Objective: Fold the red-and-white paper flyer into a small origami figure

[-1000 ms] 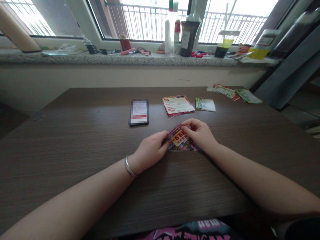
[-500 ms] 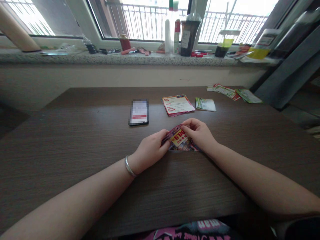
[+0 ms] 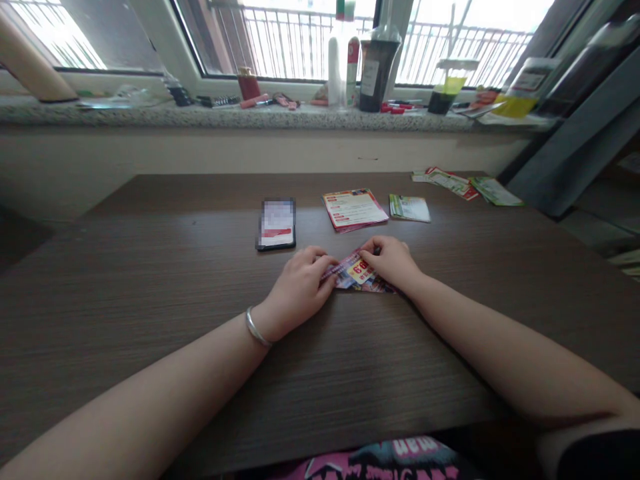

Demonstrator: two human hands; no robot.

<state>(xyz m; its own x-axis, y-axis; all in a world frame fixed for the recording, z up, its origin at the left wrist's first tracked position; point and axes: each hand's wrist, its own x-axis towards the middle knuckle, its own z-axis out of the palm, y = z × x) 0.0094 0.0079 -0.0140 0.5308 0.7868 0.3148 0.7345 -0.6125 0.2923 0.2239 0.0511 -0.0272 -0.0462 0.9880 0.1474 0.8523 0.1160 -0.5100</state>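
Observation:
A colourful printed flyer (image 3: 361,272), purple with a yellow patch and red figures, lies low over the dark table (image 3: 320,373), its upper edge slanting and apparently folded. My left hand (image 3: 305,280) pinches the flyer's left end between thumb and fingers; a silver bangle circles that wrist. With thumb and fingertips closed, my right hand (image 3: 393,260) grips its upper right part and hides the right end. Just beyond sits a stack of printed flyers (image 3: 355,208), white with an orange-red border. A phone (image 3: 277,224) with a lit, blurred screen rests left of that stack.
Right of the stack is a smaller pile of green-and-white leaflets (image 3: 410,208). More red and green leaflets (image 3: 453,183) lie at the table's back right. On the granite windowsill (image 3: 290,119) stand bottles, a dark drink cup (image 3: 373,73) and small red items.
The flyer has been lowered toward the table and its upper edge looks flatter. My left hand has turned so more of its back and fingers show. My right hand has shifted slightly left.

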